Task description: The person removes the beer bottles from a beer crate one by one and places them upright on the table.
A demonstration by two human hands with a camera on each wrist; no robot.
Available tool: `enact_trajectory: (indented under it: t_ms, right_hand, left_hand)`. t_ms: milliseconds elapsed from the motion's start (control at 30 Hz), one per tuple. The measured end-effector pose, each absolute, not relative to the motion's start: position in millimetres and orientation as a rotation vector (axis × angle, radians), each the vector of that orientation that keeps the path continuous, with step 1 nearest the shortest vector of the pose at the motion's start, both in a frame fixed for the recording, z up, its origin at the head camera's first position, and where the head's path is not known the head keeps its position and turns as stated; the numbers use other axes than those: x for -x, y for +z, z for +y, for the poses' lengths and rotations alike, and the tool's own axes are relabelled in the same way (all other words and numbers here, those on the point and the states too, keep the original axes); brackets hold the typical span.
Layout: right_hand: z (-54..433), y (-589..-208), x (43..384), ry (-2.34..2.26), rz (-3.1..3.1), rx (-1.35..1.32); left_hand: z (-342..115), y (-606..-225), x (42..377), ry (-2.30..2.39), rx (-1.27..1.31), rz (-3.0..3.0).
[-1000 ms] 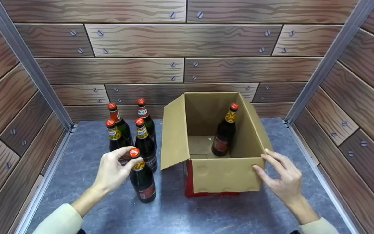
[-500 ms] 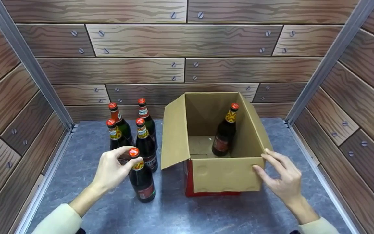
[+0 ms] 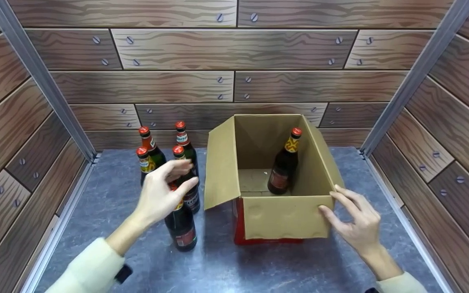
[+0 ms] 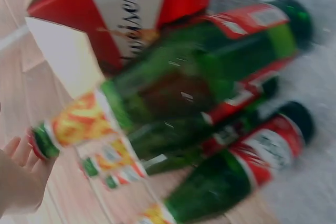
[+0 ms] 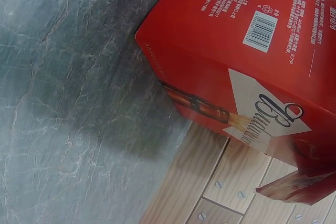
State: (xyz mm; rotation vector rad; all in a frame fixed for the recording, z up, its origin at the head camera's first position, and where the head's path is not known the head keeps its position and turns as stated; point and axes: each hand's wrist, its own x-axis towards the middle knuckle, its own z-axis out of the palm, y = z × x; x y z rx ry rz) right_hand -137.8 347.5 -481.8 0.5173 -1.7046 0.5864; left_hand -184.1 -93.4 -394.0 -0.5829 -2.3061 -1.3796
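My left hand (image 3: 163, 191) is above the nearest dark green beer bottle (image 3: 181, 228), thumb and fingers apart and holding nothing. It partly hides that bottle's neck and cap. In the left wrist view, the fingers (image 4: 21, 153) appear beside the red cap of a bottle (image 4: 173, 87); contact is hard to tell through the blur. My right hand (image 3: 356, 219) pinches the front right corner of the cardboard box (image 3: 287, 217), thumb on the front flap. Inside that box, one red-capped bottle (image 3: 284, 167) stands upright against the right side.
Several more upright bottles, among them a yellow-necked bottle (image 3: 147, 162) and a white-labelled bottle (image 3: 183, 140), stand behind the left hand. The box's left flap (image 3: 220, 167) juts out towards them. Wood-patterned walls (image 3: 234, 49) enclose the grey surface (image 3: 214, 268).
My left hand has let go of the nearest bottle's cap and moved up and slightly right, its fingers spreading. That bottle stays standing. My right hand keeps its hold on the box corner.
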Motion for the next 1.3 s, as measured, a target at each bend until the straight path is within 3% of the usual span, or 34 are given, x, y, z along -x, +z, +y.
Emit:
enact_trajectory:
  t_ms: [733,1300]
  right_hand:
    - [347.7,-479.8,135.4,0.599,-1.699,-0.507]
    - [345.1,-478.5,138.2,0.605,-1.697,-0.524]
  left_hand:
    - [55.6,-308.2,207.4,-1.722,0.903,-2.181]
    - [125.1,-271.9,274.9,-1.643,0.69,-2.325]
